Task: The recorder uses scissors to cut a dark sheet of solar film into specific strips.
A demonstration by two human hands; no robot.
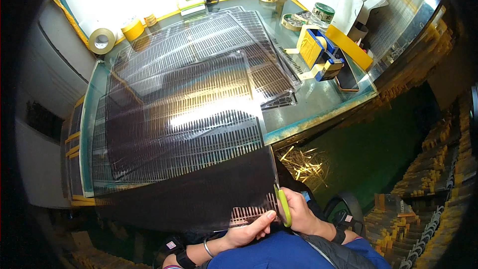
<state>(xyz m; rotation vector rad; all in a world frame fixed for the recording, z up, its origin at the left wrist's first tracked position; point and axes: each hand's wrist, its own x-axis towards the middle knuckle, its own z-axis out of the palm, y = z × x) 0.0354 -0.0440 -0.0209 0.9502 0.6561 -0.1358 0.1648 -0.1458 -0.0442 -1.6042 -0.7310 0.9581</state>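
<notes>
A large transparent film sheet [199, 142] with rows of fine black bars hangs over the table's front edge toward me. My left hand [251, 231] pinches its near edge close to the right corner, thumb on top. In my right hand [301, 214] is a pair of scissors with lime-green handles [284, 206]. Their blades point away from me along the film's right edge; whether they are parted is hard to tell. Beneath this sheet, more printed films [266, 55] lie stacked on the glass-topped table [294, 119].
Tape rolls [102, 41] stand at the back left. On the right are a blue tape dispenser [318, 45], a phone [347, 77], a yellow strip [348, 47] and a green tape roll [323, 12]. Thin offcuts [303, 164] lie below the table's front edge.
</notes>
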